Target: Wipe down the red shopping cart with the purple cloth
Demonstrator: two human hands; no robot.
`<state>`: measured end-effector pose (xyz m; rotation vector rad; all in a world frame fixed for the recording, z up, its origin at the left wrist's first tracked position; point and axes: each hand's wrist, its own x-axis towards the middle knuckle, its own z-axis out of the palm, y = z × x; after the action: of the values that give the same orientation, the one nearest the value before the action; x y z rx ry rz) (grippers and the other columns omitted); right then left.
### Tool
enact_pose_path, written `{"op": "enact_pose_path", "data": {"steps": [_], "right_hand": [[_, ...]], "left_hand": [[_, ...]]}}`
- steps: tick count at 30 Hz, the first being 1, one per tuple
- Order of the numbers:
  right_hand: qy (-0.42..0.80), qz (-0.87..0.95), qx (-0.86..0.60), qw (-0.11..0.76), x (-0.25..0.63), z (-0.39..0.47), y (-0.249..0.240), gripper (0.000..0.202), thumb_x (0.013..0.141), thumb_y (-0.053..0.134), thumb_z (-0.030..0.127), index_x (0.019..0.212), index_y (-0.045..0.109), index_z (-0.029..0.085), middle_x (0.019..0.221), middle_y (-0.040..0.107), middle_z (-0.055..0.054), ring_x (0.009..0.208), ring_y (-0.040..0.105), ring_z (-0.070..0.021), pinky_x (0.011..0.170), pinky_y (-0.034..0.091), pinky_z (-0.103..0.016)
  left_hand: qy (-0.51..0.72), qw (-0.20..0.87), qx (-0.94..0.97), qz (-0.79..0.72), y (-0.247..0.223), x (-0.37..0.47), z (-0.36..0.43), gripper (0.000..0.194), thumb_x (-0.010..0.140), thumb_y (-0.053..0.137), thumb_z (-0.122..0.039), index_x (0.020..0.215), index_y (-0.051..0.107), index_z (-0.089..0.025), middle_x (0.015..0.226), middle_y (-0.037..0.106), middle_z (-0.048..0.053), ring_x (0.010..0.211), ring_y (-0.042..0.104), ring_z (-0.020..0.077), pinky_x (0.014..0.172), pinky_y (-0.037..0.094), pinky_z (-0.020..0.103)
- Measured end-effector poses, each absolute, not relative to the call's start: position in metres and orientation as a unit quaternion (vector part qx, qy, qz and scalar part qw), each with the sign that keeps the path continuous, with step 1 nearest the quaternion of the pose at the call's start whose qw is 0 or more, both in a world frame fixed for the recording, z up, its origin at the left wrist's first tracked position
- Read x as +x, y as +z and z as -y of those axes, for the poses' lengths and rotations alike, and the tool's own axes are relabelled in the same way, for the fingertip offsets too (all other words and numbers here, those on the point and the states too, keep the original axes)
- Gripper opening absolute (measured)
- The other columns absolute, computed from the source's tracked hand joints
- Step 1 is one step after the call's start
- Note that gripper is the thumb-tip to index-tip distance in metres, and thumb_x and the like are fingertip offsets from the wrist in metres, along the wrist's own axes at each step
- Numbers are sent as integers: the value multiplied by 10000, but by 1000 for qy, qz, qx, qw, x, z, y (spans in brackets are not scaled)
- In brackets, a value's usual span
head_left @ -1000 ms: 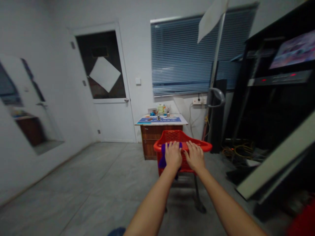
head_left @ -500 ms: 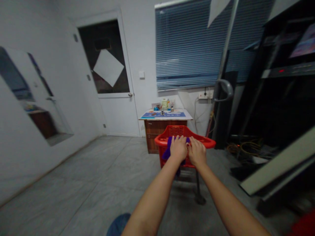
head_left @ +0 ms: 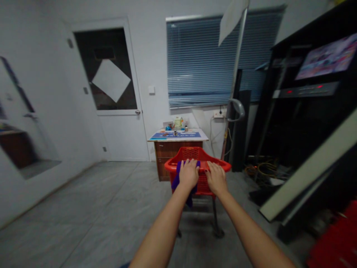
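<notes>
A red shopping cart (head_left: 205, 190) stands in front of me on the grey floor, its rim facing me. A purple cloth (head_left: 175, 181) hangs over the near rim, left of its middle. My left hand (head_left: 189, 174) is closed over the cloth and the rim beneath it. Just to the right, my right hand (head_left: 216, 178) curls its fingers over the bare red rim. A small gap parts the two hands. The undersides of both grips are hidden.
Beyond the cart is a brown cabinet (head_left: 163, 160) with bottles on its top. A closed white door (head_left: 119, 136) is at the left. A pale slanted panel (head_left: 306, 167), cables (head_left: 262, 169) and a dark rack with a screen (head_left: 327, 57) stand at the right.
The hands have moved apart, with the right hand now on bare rim away from the cloth. The view has swung right, so the cart appears further left and more of the rack shows.
</notes>
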<state>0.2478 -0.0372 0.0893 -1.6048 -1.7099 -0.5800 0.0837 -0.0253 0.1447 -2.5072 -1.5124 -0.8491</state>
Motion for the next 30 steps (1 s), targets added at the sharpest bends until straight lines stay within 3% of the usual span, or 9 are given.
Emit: {"op": "enact_pose_path", "data": {"steps": [5,10,16,24,30], "right_hand": [[-242,683,-592,353,256,40,87,500,978,330,376,1414,425,151,1343,563,-122,1242,466,-243,1058,330,-441],[-223,677,-596,369,244,44,90,500,980,316,382,1419,419,168,1353,557,-119,1240,468,-253,1060,311,-458],[-210,680,-601,364,232,47,95,481,988,303,378,1388,458,161,1350,559,-127,1232,475,-251,1051,297,-441],[-214,675,-603,367,222,45,95,482,986,333,400,1380,472,158,1328,576,-132,1208,484,-257,1016,314,-427],[-213,669,-611,365,215,46,96,478,991,323,400,1362,484,144,1347,561,-132,1216,481,-249,1025,304,-408]], "left_hand": [[-249,18,-869,427,149,64,21,422,989,384,-353,1389,456,-241,1444,498,34,1362,397,221,1152,252,433],[-270,34,-825,496,147,63,22,404,990,373,-329,1366,481,-231,1438,504,57,1356,406,244,1159,210,486],[-234,31,-871,432,152,86,26,410,979,404,-314,1380,462,-257,1449,492,38,1372,382,230,1163,195,499],[-262,22,-822,506,149,58,21,400,984,390,-320,1361,488,-230,1433,509,52,1367,394,245,1160,203,508],[-241,28,-846,475,154,74,22,395,984,393,-327,1351,498,-227,1426,517,55,1361,403,242,1156,211,507]]}}
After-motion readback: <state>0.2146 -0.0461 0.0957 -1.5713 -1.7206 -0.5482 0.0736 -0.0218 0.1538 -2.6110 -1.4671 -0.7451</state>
